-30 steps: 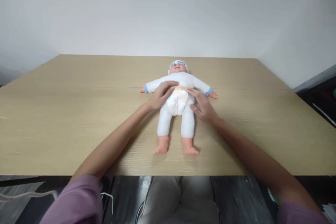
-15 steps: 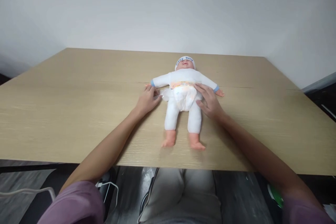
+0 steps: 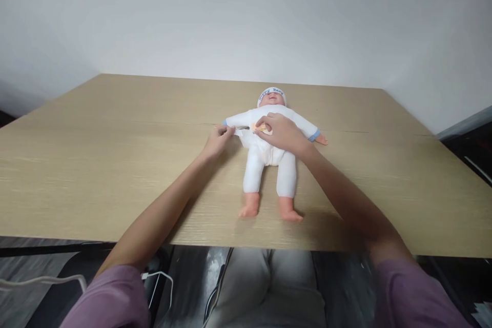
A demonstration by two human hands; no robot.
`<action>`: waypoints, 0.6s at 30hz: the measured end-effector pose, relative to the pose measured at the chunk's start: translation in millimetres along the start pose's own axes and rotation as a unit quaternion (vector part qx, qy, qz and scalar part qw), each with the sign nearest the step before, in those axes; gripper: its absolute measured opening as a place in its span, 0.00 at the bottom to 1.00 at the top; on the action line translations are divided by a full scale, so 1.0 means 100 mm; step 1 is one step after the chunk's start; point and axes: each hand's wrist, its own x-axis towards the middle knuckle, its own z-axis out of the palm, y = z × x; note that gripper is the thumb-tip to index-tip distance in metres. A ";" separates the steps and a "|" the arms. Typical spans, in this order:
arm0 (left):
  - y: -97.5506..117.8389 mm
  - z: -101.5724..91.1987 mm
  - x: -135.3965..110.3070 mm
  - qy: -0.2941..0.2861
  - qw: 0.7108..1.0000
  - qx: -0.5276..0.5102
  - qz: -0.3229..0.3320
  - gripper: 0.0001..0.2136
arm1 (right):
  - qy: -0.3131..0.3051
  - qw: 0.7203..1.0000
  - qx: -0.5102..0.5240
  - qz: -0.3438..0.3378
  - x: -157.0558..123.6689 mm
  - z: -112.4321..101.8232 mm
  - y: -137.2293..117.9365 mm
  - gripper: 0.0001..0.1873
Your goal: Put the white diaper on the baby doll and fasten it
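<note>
A baby doll in a white suit and white cap lies on its back on the wooden table, feet toward me. It wears a white diaper with an orange waistband. My left hand pinches the diaper's side tab at the doll's left side, next to its blue-cuffed arm. My right hand lies across the doll's belly, fingers curled on the diaper's front waistband.
The table runs back to a plain white wall. White cables hang below the near table edge at the left. My grey-trousered legs show under the table. Dark furniture stands at the right.
My right hand moved from the doll's right hip onto its belly and closed on the waistband. My left hand, off the belly since a second ago, stays at the side tab.
</note>
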 end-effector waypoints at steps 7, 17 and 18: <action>0.38 0.35 0.22 -0.032 0.998 -0.058 0.018 0.24 | -0.020 0.999 0.032 0.037 0.08 0.03 0.08 0.20; 0.40 0.71 0.19 -0.049 0.993 -0.085 0.071 0.30 | -0.010 0.998 0.033 0.054 0.10 0.11 0.06 0.22; 0.39 0.70 0.18 -0.046 0.993 -0.079 0.070 0.31 | -0.008 0.998 0.037 0.057 0.10 0.12 0.06 0.21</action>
